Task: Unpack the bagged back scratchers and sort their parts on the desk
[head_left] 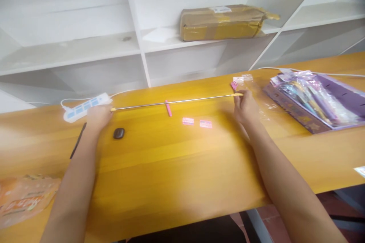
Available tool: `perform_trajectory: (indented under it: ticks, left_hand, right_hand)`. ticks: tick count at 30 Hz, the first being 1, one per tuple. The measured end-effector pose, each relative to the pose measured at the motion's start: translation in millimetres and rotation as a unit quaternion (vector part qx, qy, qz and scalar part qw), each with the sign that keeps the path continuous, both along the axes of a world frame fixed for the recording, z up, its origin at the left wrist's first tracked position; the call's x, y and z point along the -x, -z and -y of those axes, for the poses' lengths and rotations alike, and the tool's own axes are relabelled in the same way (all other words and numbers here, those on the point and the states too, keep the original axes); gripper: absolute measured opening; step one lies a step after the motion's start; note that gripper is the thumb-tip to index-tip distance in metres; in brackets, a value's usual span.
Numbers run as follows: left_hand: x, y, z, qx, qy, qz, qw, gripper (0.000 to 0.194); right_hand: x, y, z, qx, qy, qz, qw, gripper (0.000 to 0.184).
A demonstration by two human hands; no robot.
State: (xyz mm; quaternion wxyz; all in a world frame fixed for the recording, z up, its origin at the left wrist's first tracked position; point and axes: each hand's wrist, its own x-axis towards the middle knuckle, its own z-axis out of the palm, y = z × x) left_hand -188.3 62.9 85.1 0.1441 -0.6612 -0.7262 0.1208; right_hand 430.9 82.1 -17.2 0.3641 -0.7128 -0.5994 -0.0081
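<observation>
A thin silvery telescopic rod (196, 100) with yellow ends is stretched out level above the desk. My left hand (98, 117) is closed on its left end, close to the power strip. At the other end, my right hand (245, 105) pinches the yellow tip. A small pink hand-shaped piece (234, 85) shows just beyond my right fingers; whether I touch it, I cannot tell. Beneath the rod lies a pink stick (169, 109). Two small pink-and-white cards (188, 121) rest on the desk between my arms.
A white power strip (85, 107) lies at the back left, a black oval object (119, 133) nearer. At right stands a purple box (312, 123) of wrapped pens, beside clear packaging (264, 110). An orange bag (27, 199) is at front left; a taped carton (222, 22) sits on the shelf.
</observation>
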Motion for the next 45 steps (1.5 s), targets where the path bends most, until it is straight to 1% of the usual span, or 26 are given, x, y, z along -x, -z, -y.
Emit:
perform_trajectory:
  ticks: [4,7,12,16,21,26,30,33,35,38,40,42,43,45]
  left_hand:
    - [-1.7,-3.3,1.8,0.009,-0.008,0.002,1.0,0.038]
    - [-1.1,-5.4,3.1,0.013,-0.001,0.008,1.0,0.04]
    - [-0.5,-3.7,1.0,0.005,-0.007,0.012,1.0,0.037]
    - [-1.2,-3.3,-0.5,0.007,-0.005,0.006,1.0,0.037]
    - [-1.2,-5.5,0.1,0.009,0.009,0.003,1.0,0.036]
    - [-2.2,-5.0,0.2,0.011,0.009,0.001,1.0,0.035]
    - [-13.8,-4.6,2.1,0.011,0.022,0.005,1.0,0.037]
    - [-35.3,-4.5,6.1,0.024,0.035,0.013,0.999,0.038]
    - [-57.2,-3.6,11.9,0.044,0.037,0.027,0.998,0.037]
    - [-100.5,1.7,28.1,0.077,0.047,0.065,0.994,0.038]
    - [-131.5,8.2,42.7,0.093,0.07,0.088,0.989,0.041]
    - [-157.8,15.8,56.7,0.102,0.085,0.098,0.986,0.042]
    - [-167.4,19.4,62.4,0.112,0.104,0.108,0.982,0.041]
    - [-178.4,25.8,69.9,0.131,0.121,0.118,0.977,0.039]
  right_hand:
    - [1.5,-2.8,1.4,-0.015,-0.013,-0.005,1.0,0.055]
    - [3.3,-6.7,3.3,-0.015,-0.018,-0.013,1.0,0.056]
    - [3.9,-14.3,6.8,-0.027,-0.033,-0.031,0.999,0.059]
    - [3.2,-17.7,9.6,-0.036,-0.055,-0.043,0.997,0.058]
    - [2.0,-17.1,9.9,-0.035,-0.057,-0.053,0.996,0.053]
    - [-1.9,-13.7,7.0,-0.039,-0.049,-0.047,0.997,0.057]
    - [6.0,-10.8,7.2,-0.016,-0.055,-0.015,0.998,0.054]
    - [23.3,-9.8,7.5,0.023,-0.074,0.019,0.997,0.048]
    - [40.2,-11.8,9.2,0.041,-0.086,0.035,0.995,0.044]
    - [76.8,-20.6,20.5,0.06,-0.111,0.054,0.991,0.042]
    - [110.3,-29.3,36.3,0.085,-0.139,0.072,0.984,0.041]
    - [148.3,-37.5,56.7,0.137,-0.177,0.105,0.969,0.038]
    - [166.8,-40.6,66.9,0.173,-0.196,0.132,0.956,0.037]
    - [197.9,-43.8,83.9,0.242,-0.228,0.185,0.925,0.034]
